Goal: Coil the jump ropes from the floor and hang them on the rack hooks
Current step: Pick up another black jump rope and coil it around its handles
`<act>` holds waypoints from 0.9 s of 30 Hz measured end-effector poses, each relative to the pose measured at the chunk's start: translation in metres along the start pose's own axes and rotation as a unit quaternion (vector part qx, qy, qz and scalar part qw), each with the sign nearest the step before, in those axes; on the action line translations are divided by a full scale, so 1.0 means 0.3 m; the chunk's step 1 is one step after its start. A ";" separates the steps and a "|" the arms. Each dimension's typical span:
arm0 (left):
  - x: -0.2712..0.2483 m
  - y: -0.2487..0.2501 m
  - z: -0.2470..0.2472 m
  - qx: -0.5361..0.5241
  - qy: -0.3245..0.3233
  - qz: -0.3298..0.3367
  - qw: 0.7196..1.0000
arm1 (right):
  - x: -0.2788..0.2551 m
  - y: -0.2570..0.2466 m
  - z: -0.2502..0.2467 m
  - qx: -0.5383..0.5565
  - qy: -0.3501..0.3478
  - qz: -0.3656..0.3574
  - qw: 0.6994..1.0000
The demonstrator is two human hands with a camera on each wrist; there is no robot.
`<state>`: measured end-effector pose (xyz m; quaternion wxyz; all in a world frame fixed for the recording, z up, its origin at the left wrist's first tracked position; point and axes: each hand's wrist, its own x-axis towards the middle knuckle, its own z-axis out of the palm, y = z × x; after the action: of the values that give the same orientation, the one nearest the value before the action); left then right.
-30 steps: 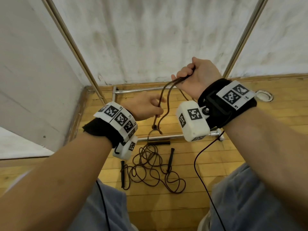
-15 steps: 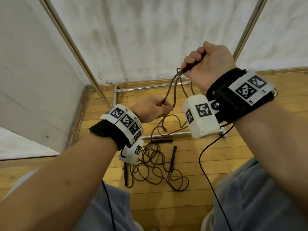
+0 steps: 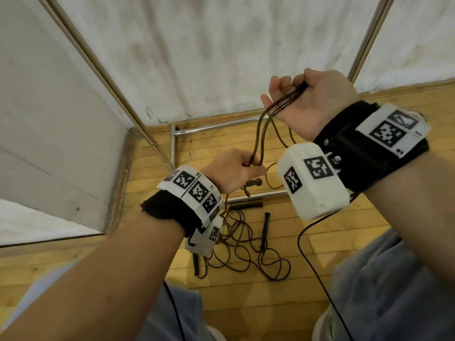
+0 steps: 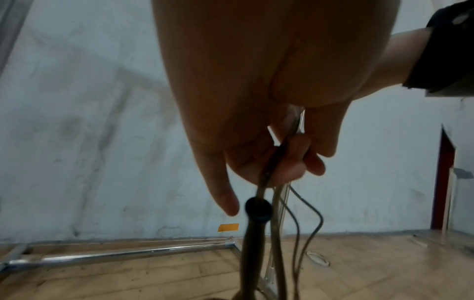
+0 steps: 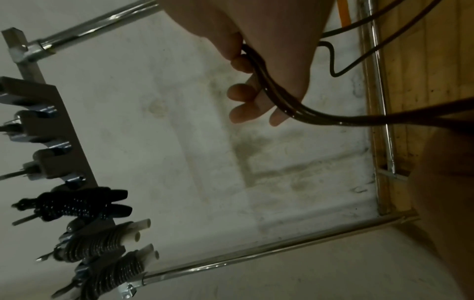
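Observation:
A brown jump rope (image 3: pixel 260 134) runs in several strands between my two hands. My right hand (image 3: pixel 288 89) is raised near the wall and grips the strands (image 5: pixel 271 91) in curled fingers. Lower and to the left, my left hand (image 3: pixel 253 166) pinches the same strands (image 4: pixel 269 168). One black handle (image 4: pixel 254 223) hangs just below the left fingers. The remainder of the rope lies tangled on the wooden floor (image 3: pixel 246 244) with other black handles (image 3: pixel 265 227) beside it. The rack's hook bar (image 5: pixel 51 125) shows in the right wrist view, with some bare hooks.
Three coiled ropes hang on the lower hooks, one black (image 5: pixel 77 205) and two grey with white handles (image 5: pixel 102 245). Slanted metal rack poles (image 3: pixel 98 65) stand against the white wall. Base bars (image 3: pixel 216 126) lie on the floor. A thin black cable (image 3: pixel 317 274) trails from my right wrist.
My right hand rose and turned, drawing more rope up off the floor. My left hand shifted slightly right along the strands, and a handle now hangs under it.

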<state>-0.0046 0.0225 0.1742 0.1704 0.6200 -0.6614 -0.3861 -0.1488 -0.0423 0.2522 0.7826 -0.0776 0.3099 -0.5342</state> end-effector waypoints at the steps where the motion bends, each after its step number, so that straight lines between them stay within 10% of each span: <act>1: 0.000 -0.001 -0.001 0.023 0.009 0.003 1.000 | 0.002 -0.006 -0.004 -0.008 0.002 -0.003 1.000; 5: 0.016 -0.008 -0.027 0.018 0.038 0.002 0.999 | -0.003 -0.017 -0.041 -0.154 -0.037 -0.002 0.987; 8: 0.024 0.002 -0.077 -0.011 0.083 0.001 0.996 | -0.001 0.025 -0.074 -0.374 -0.088 0.002 0.923; 12: 0.016 0.039 -0.133 -0.044 0.104 0.010 0.994 | -0.003 0.142 -0.116 -0.727 -0.198 -0.017 0.657; 14: 0.011 0.056 -0.150 -0.083 0.118 0.004 0.990 | -0.004 0.194 -0.152 -0.779 -0.202 -0.004 0.593; 21: -0.017 0.066 -0.211 -0.246 0.197 -0.016 0.949 | -0.027 0.288 -0.182 -0.752 -0.208 -0.102 0.618; 27: -0.035 0.067 -0.179 -0.238 0.117 -0.043 0.963 | -0.049 0.289 -0.099 -0.642 -0.228 -0.124 0.721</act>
<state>0.0213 0.0151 0.2260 0.3726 0.6304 -0.4984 -0.4641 -0.1010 0.0131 0.1952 0.5191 -0.7189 0.3786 -0.2652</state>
